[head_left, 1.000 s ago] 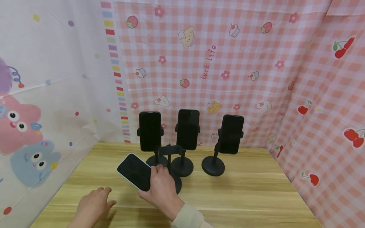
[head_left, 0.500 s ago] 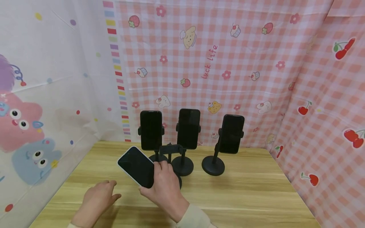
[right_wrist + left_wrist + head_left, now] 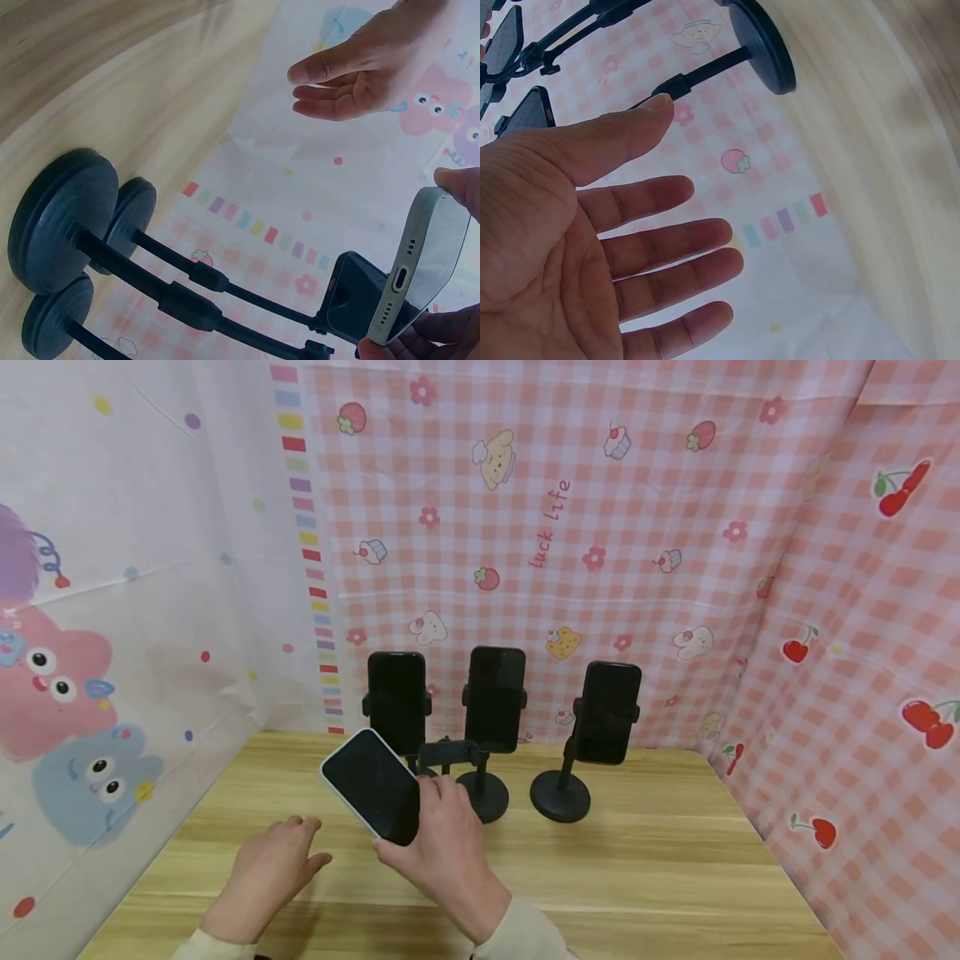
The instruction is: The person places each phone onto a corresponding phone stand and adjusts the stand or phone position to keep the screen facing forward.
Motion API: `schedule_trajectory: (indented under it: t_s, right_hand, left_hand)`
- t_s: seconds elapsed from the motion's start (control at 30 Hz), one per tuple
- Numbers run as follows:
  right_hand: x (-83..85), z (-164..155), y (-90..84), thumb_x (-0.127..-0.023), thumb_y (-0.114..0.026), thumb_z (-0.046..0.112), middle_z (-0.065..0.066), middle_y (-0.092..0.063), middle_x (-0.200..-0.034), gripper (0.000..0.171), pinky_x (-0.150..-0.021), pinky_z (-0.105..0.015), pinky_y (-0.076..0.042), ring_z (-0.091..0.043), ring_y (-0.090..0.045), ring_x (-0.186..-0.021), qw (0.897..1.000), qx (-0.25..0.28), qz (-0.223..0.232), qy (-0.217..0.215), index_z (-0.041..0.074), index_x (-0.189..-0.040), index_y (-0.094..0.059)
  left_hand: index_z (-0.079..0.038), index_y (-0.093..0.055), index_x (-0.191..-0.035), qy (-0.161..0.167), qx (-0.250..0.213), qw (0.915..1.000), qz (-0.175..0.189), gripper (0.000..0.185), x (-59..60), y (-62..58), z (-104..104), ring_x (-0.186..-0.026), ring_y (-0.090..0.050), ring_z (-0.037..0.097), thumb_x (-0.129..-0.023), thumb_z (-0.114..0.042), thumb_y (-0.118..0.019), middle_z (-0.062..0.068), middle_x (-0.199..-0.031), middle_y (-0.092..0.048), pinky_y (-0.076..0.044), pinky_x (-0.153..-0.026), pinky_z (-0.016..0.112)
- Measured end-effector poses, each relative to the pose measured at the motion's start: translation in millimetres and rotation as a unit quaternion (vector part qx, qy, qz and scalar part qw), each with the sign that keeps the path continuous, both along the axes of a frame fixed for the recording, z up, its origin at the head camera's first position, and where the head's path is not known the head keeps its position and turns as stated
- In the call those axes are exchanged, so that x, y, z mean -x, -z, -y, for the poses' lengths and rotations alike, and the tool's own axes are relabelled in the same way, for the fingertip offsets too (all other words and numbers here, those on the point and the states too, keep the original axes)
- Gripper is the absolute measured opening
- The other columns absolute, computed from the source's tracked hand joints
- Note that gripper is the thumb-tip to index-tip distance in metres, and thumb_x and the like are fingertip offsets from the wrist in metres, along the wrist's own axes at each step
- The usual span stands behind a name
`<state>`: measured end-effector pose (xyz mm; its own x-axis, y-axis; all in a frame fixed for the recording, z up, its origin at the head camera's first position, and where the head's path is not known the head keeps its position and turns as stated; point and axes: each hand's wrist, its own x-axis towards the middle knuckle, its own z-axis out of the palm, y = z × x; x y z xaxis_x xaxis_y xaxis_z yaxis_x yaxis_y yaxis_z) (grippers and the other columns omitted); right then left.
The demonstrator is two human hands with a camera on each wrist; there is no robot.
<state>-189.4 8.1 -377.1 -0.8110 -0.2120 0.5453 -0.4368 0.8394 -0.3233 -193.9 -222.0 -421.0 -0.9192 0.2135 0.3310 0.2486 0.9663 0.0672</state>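
Observation:
My right hand (image 3: 450,852) grips a white-edged smartphone (image 3: 369,785) by its lower end, thumb on one side and fingers on the other. The phone is tilted, its dark screen facing up toward the head camera. In the right wrist view its charging port (image 3: 401,279) faces the camera. Just beyond the hand rises a black phone stand with a bare clamp (image 3: 448,753); the hand hides its base in the head view. My left hand (image 3: 270,868) hovers over the table at the left, holding nothing, its fingers (image 3: 675,247) extended and spread in the left wrist view.
Three black stands bear dark phones at the back: a left phone (image 3: 396,697), a middle phone (image 3: 495,700) and a right phone (image 3: 609,713). The wood-grain table (image 3: 645,877) meets a pink checked cloth (image 3: 585,518) behind and a white cloth (image 3: 172,635) at left.
The right hand has lifted the smartphone upward and slightly right, close to the bare clamp. My left hand has moved up and right, toward the phone.

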Motion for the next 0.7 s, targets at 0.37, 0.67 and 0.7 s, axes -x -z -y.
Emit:
schedule_trajectory:
  t_s: [0.37, 0.67, 0.7]
  right_hand:
    - [-5.2, -9, -6.8, -0.066, -0.085, 0.059, -0.005, -0.058, -0.11, 0.085, -0.078, -0.032, -0.052, -0.017, -0.053, -0.095, 0.999, 0.032, 0.013, -0.008, 0.006, -0.127, -0.061]
    - [-11.1, -12, -7.2, -0.064, -0.087, 0.057, -0.004, -0.058, -0.107, 0.083, -0.074, -0.03, -0.051, -0.017, -0.055, -0.092, 0.998, 0.054, -0.027, -0.018, 0.006, -0.124, -0.062]
    - [-11.8, -13, -7.5, -0.064, -0.087, 0.057, -0.004, -0.058, -0.107, 0.083, -0.075, -0.031, -0.051, -0.017, -0.055, -0.092, 0.998, 0.058, -0.029, -0.019, 0.006, -0.125, -0.062]
  left_hand:
    - [0.0, -0.067, -0.103, 0.012, 0.001, 0.9998, -0.013, 0.042, 3.0, -11.6, -9, -0.075, -0.066, 0.034, -0.076, -0.028, -0.085, 0.014, -0.087, -0.066, -0.052, -0.058, 0.048]
    - [0.001, -0.068, -0.105, 0.023, 0.004, 0.9996, -0.015, 0.043, 6.7, -21.7, -18, -0.078, -0.066, 0.035, -0.078, -0.028, -0.084, 0.016, -0.091, -0.067, -0.052, -0.06, 0.049]
    - [0.001, -0.067, -0.105, 0.024, 0.006, 0.9996, -0.011, 0.042, 6.6, -23.3, -19, -0.078, -0.066, 0.035, -0.078, -0.028, -0.084, 0.016, -0.092, -0.067, -0.052, -0.06, 0.049]
